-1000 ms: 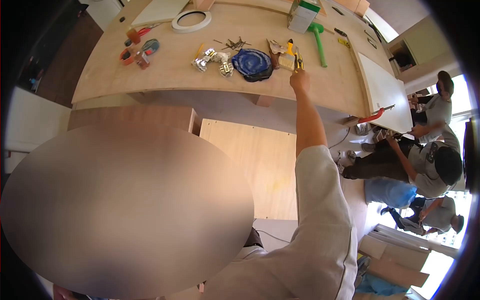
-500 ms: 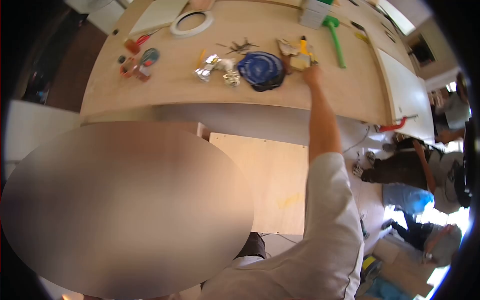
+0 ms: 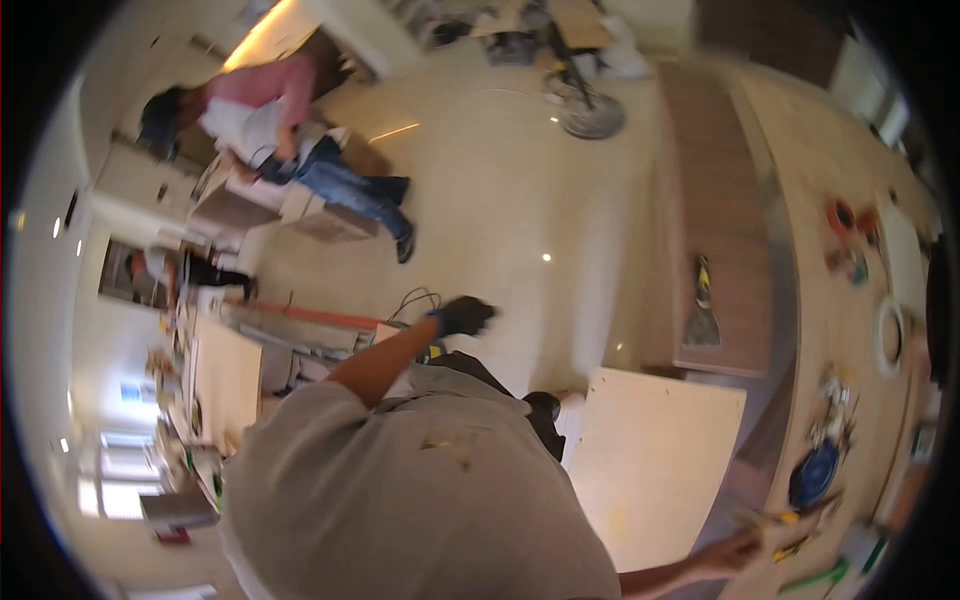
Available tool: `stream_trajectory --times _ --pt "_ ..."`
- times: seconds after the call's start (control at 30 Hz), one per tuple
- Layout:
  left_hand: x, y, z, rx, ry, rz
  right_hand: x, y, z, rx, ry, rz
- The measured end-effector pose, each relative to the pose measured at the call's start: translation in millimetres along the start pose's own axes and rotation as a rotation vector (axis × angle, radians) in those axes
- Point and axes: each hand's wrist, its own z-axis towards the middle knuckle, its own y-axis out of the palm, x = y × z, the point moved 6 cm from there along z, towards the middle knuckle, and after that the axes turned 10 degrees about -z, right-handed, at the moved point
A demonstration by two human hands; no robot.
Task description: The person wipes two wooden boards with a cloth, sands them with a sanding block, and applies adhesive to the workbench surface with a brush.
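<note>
Plywood desk (image 3: pixel 840 310) down the right edge, strewn with tools; pale panel (image 3: pixel 650 460) leaning beneath. Right hand (image 3: pixel 735 550) stretched to a yellow tool (image 3: pixel 785 520) lying on the desk near a blue disc (image 3: pixel 815 475); fingers blurred, grip impossible to tell. Seemingly not yet lifted. Dark-gloved left hand (image 3: pixel 465 315) over the floor (image 3: pixel 500 200), nothing visible in it, fingers likewise unclear.

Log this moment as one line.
right hand: beside yellow tool on workbench | left hand: dark glove, raised over floor, grip unclear

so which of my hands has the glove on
The left hand, in a dark glove, out over the floor; the right hand, by the table, is bare.
</note>
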Motion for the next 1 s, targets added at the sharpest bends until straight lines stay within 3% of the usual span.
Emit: stream_trajectory --times 0.03,0.13,0.2,0.27,0.3,0.4,0.43,0.47,0.53,0.57,0.73,0.8,0.9,0.93,0.97,1.0 --pt "29 41 2 -0.036 -0.137 -0.402 -31 26 -24 -0.167 0.061 0.1" --pt "80 141 -15 -0.325 -0.312 -0.635 -110 107 -113 -0.62 0.132 0.399" --pt "100 167 -47 -0.458 -0.423 -0.898 -169 135 -164 -0.893 0.002 0.582" --pt "101 174 -42 -0.679 -0.073 -1.235 -216 140 -215 -1.08 -0.187 0.571" --pt "83 167 -27 -0.73 0.02 -1.257 -227 143 -237 -1.202 -0.311 0.54" --pt "56 89 -58 -0.439 0.267 -0.897 -244 162 -293 -1.559 -0.471 0.517" --pt "43 52 -84 -0.225 0.272 -0.773 -251 167 -309 -1.542 -0.514 0.523" --pt "23 21 -92 -0.142 0.394 -0.459 -255 178 -323 -1.547 -0.504 0.449" --pt "-18 -11 -85 0.033 0.546 0.172 -281 167 -349 -1.69 -0.203 0.437" --pt "-38 -15 -92 0.02 0.603 0.211 -299 157 -370 -1.786 -0.287 0.421" --pt "-93 -29 -157 0.049 0.511 0.181 -369 152 -481 -2.28 -0.547 0.343" --pt "-120 -51 -193 0.197 0.409 -0.018 -397 152 -531 -2.262 -0.825 0.353" --pt "-191 -91 -225 0.46 0.386 -0.275 -431 143 -614 -2.371 -1.031 0.369" --pt "-208 -111 -255 0.608 0.398 -0.358 -447 145 -639 -2.38 -1.073 0.432" --pt "-230 -127 -297 0.879 0.386 -0.359 -462 149 -668 -2.382 -1.106 0.505" --pt "-271 -140 -322 0.994 0.297 -0.458 -477 150 -698 -2.38 -1.129 0.579"
